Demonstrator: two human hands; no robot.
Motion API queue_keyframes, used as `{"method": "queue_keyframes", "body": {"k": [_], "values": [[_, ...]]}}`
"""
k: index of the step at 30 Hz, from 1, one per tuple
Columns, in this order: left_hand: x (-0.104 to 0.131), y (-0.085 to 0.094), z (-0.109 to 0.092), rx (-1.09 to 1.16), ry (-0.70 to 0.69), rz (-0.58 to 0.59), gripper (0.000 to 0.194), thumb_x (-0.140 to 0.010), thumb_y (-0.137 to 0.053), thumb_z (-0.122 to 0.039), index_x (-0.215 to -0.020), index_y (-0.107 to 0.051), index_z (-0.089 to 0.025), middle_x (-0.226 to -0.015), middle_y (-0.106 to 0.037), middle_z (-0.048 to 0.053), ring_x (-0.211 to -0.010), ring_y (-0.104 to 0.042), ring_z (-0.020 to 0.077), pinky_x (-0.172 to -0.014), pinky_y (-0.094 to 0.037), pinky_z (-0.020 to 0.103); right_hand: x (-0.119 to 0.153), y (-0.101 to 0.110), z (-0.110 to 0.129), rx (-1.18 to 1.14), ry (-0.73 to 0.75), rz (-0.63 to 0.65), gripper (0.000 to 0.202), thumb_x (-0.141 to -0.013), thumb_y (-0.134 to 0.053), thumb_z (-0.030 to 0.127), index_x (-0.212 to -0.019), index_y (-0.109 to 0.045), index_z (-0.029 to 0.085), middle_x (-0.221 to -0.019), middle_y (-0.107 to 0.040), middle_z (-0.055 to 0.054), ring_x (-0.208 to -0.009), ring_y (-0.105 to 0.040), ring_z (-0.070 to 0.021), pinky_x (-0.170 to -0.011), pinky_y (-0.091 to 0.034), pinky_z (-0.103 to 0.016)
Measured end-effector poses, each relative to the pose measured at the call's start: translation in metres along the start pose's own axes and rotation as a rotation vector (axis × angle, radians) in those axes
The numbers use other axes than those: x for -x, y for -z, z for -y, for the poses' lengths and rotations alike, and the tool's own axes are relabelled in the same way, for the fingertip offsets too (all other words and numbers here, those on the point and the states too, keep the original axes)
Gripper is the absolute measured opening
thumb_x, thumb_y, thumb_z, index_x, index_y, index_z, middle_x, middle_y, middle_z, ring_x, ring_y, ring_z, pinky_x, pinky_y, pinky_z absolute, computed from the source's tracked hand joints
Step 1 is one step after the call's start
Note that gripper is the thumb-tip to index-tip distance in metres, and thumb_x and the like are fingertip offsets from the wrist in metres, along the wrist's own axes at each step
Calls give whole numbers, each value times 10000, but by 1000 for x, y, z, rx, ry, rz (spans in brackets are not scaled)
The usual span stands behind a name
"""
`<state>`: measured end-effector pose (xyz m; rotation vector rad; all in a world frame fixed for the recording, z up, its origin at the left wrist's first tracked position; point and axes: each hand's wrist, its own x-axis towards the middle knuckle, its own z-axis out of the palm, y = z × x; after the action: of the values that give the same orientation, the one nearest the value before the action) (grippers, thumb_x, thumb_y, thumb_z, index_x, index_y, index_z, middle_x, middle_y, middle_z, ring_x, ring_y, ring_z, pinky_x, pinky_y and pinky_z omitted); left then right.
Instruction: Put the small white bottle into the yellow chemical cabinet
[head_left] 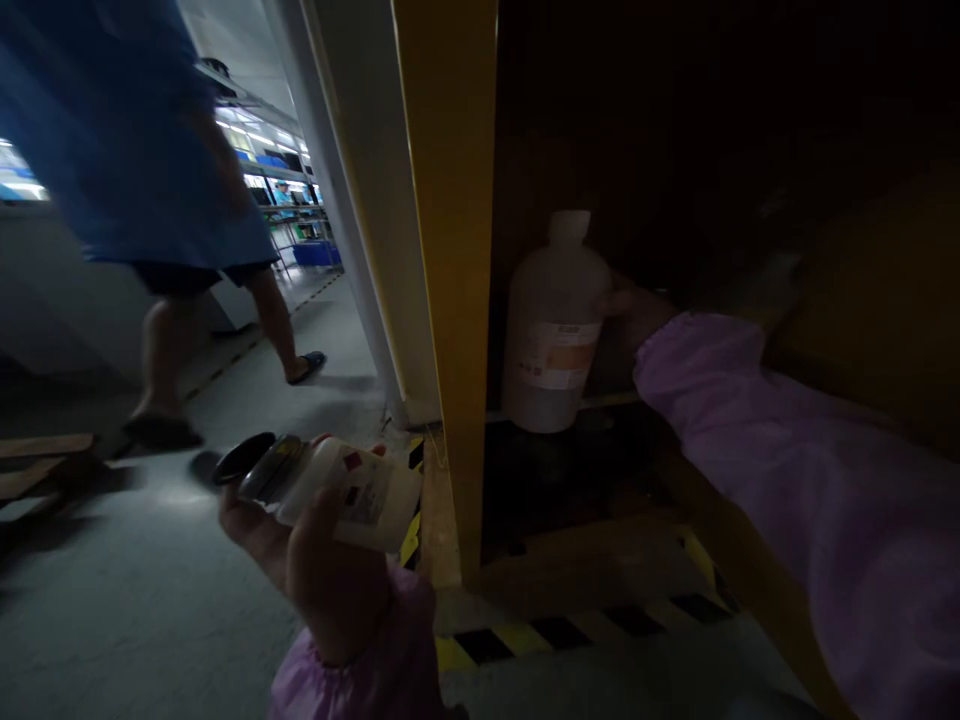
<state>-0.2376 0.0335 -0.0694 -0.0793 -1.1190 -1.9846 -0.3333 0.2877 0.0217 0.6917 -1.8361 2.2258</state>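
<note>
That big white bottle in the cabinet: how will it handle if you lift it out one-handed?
The big white bottle is tall with a narrow capped neck, so it may tip if pulled from high up. It looks like smooth plastic, possibly slippery. The right hand touches only its side; if full, it is probably heavy.

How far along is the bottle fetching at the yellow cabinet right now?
Done: the left hand already holds a small bottle, tilted on its side. In hand: the right hand touches the large white bottle, which stands upright inside the dark yellow cabinet. Left: that large bottle has not been lifted out.
</note>
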Motion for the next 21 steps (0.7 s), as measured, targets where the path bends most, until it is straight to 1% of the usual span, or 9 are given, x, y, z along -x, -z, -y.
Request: {"method": "queue_keyframes", "body": {"k": [3, 5, 8, 12, 14, 17, 21], "values": [[0, 0, 3, 41, -13, -8, 500, -632, -546, -79, -1087, -484, -277, -1058, -509, 7, -878, -555, 174, -637, -562, 330, 2, 0, 0, 19, -11, -23, 397, -463, -535, 193, -854, -587, 224, -1020, -641, -3, -1019, -557, -223, -868, -436, -418], [0, -1, 3, 53, 2, -11, 497, -636, -537, -71, -1088, -476, -268, -1039, -514, 12, -844, -560, 174, -622, -567, 355, 4, 1, 0, 21, -40, -39, 420, -474, -534, 195, -890, -583, 230, -1029, -641, 2, -999, -568, -220, -869, -436, -432], [0, -2, 2, 63, 16, -11, 519, -636, -527, -56, -1105, -453, -266, -1023, -515, 14, -819, -566, 176, -616, -570, 383, 6, 5, -1, 15, -70, -71, 464, -489, -551, 168, -947, -580, 237, -988, -654, 10, -978, -578, -208, -891, -416, -437], [0, -2, 1, 69, 19, -21, 506, -625, -531, -53, -1078, -458, -267, -1022, -514, 2, -810, -565, 166, -609, -566, 362, 5, 16, -5, -16, -50, -74, 458, -504, -550, 180, -958, -587, 226, -957, -655, 7, -1021, -557, -217, -895, -401, -451], [0, -2, 2, 65, 23, -27, 506, -626, -525, -61, -1084, -449, -263, -989, -529, 4, -779, -564, 161, -604, -563, 362, 3, 24, -6, 28, -48, -83, 441, -506, -558, 200, -944, -588, 236, -936, -656, 18, -1017, -556, -214, -897, -398, -453], [-1, -3, 3, 42, 43, -44, 510, -631, -519, -78, -1098, -432, -261, -955, -545, 15, -745, -568, 168, -599, -559, 386, -2, 38, -9, 164, -41, -134, 402, -510, -581, 238, -911, -580, 266, -900, -652, 44, -979, -569, -205, -902, -397, -448], [-1, -4, 3, 55, 36, -36, 509, -616, -525, -81, -1084, -438, -261, -938, -546, 12, -762, -571, 168, -596, -564, 370, -9, 53, -13, 271, -54, -158, 310, -466, -629, 314, -763, -568, 252, -839, -652, 13, -956, -571, -241, -864, -418, -465]]}}
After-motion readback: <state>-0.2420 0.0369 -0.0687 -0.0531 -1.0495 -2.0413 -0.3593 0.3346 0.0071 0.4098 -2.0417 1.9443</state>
